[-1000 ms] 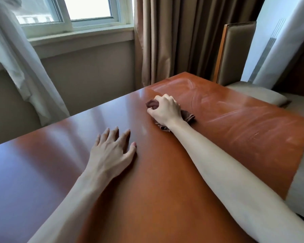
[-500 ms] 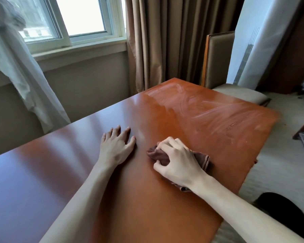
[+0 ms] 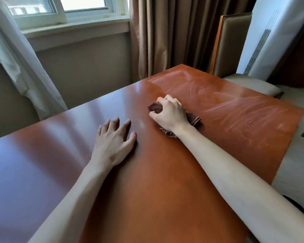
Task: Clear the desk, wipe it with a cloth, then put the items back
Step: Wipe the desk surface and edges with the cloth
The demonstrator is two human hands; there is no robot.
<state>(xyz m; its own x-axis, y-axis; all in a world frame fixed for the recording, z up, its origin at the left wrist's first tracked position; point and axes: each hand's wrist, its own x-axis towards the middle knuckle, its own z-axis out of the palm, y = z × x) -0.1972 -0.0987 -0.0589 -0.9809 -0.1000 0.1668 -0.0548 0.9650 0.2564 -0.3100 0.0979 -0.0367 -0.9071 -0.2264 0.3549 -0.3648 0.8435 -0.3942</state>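
Two hands, one cloth, one desk (image 3: 165, 181)
Right hand (image 3: 170, 115) grips the cloth (image 3: 194, 118) at 12 o'clock; left hand (image 3: 113, 142) rests flat, fingers spread, holding nothing.

Left hand (image 3: 112, 144) lies flat, fingers spread (arm extended); right hand (image 3: 168, 114) is fisted, its arm outstretched.

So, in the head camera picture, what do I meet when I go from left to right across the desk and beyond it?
White sheer curtain → left hand flat on the glossy reddish-brown wooden desk → right hand gripping a crumpled brown cloth → beige upholstered chair.
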